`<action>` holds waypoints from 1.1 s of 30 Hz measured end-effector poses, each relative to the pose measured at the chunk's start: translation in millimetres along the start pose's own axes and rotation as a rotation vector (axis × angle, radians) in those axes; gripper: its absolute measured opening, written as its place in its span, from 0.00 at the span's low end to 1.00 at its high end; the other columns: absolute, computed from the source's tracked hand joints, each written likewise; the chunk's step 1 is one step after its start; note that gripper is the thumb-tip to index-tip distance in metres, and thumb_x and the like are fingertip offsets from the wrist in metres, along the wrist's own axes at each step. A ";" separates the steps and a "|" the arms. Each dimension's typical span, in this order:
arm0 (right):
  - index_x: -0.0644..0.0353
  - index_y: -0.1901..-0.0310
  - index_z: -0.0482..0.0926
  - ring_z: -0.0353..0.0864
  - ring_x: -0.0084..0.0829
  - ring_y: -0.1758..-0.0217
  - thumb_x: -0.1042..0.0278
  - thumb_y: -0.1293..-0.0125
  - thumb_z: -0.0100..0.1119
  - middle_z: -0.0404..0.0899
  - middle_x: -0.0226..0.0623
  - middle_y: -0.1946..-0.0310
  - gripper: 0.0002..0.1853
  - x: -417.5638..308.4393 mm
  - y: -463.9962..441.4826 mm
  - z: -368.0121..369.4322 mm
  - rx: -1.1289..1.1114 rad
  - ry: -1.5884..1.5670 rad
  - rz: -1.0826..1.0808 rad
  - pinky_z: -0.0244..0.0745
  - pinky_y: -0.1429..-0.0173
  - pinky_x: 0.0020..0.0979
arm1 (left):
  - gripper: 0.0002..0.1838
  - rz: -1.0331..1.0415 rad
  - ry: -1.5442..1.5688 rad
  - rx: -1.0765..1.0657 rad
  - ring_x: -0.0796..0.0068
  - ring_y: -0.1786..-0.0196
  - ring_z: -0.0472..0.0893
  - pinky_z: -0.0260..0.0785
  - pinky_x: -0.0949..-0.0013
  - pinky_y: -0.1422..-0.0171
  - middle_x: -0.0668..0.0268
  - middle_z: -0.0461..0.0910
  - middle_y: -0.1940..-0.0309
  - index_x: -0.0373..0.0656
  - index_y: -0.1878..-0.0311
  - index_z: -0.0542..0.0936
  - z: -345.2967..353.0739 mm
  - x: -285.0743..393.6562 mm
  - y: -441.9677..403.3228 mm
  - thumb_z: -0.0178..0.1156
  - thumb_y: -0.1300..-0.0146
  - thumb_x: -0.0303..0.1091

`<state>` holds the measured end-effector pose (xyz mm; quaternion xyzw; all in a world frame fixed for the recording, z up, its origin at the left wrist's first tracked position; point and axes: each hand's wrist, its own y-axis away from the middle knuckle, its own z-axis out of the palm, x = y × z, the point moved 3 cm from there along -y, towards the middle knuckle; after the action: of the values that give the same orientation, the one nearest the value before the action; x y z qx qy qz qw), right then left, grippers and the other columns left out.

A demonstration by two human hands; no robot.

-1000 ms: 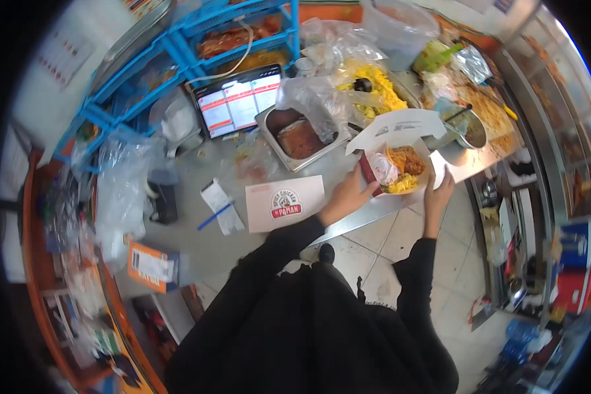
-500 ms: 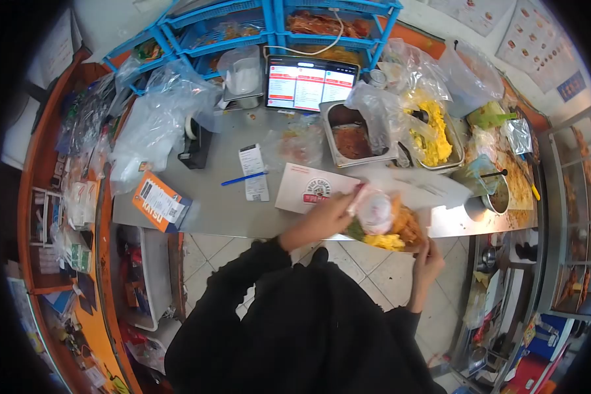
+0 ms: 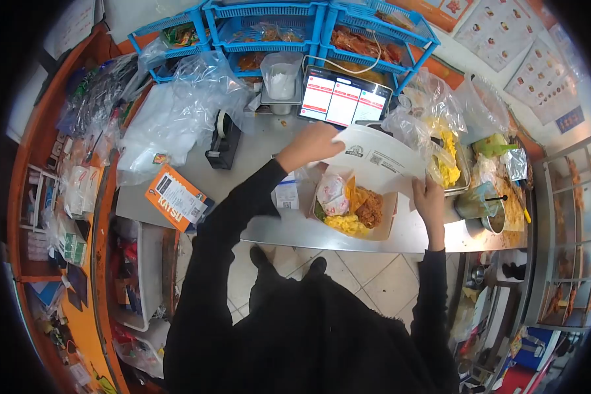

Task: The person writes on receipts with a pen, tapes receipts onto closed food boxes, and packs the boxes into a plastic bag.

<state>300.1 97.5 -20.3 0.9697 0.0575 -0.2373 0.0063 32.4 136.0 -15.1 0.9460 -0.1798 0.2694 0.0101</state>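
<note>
The open food box [image 3: 389, 215] lies on the counter [image 3: 287, 233], toward one o'clock. Left hand [image 3: 312, 143] and right hand [image 3: 429, 205] pinch its lid [image 3: 374, 150] at ten and three (thin card, probably light, easily creased); the base walls should offer firmer hold.

There are two hands [image 3: 314, 144], two shoes [image 3: 317, 266], one open food box [image 3: 389, 223] and one tablet [image 3: 343, 97].

Blue plastic baskets [image 3: 264, 46] span the top of the frame, with a tablet [image 3: 345, 96] just below them. Left of centre, a black tape dispenser [image 3: 224, 141] stands beside clear plastic bags [image 3: 174, 125]. Lower left of it, an orange "KATSU" packet [image 3: 176, 197] lies on the tabletop [image 3: 262, 226]. Menu sheets [image 3: 497, 31] hang at upper right.
</note>
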 end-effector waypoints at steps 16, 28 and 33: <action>0.67 0.64 0.73 0.70 0.23 0.66 0.63 0.40 0.45 0.73 0.37 0.67 0.14 -33.6 2.8 3.1 0.561 -0.563 -0.207 0.66 0.64 0.22 | 0.08 0.024 -0.021 0.040 0.77 0.78 0.76 0.66 0.71 0.75 0.63 0.78 0.76 0.39 0.66 0.76 10.1 10.0 -3.6 0.49 0.45 0.30; 0.66 0.70 0.74 0.72 0.26 0.61 0.84 0.55 0.53 0.75 0.37 0.67 0.07 5.9 3.8 24.7 0.079 -1.284 -0.101 0.64 0.54 0.25 | 0.12 0.337 0.871 -0.093 0.83 0.65 0.73 0.64 0.81 0.58 0.67 0.77 0.69 0.43 0.60 0.77 13.3 -3.5 4.3 0.54 0.50 0.24; 0.60 0.60 0.71 0.72 0.36 0.55 0.86 0.56 0.50 0.73 0.43 0.62 0.18 8.3 56.0 27.4 0.083 -0.362 -0.352 0.65 0.53 0.27 | 0.29 0.516 -0.056 0.053 0.68 0.57 0.72 0.60 0.73 0.51 0.57 0.71 0.62 0.52 0.44 0.63 38.5 -1.5 59.2 0.47 0.52 0.19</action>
<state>301.2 41.7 -49.3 0.8860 0.2136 -0.4065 -0.0646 30.2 76.7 -53.5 0.8758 -0.4084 0.2414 -0.0886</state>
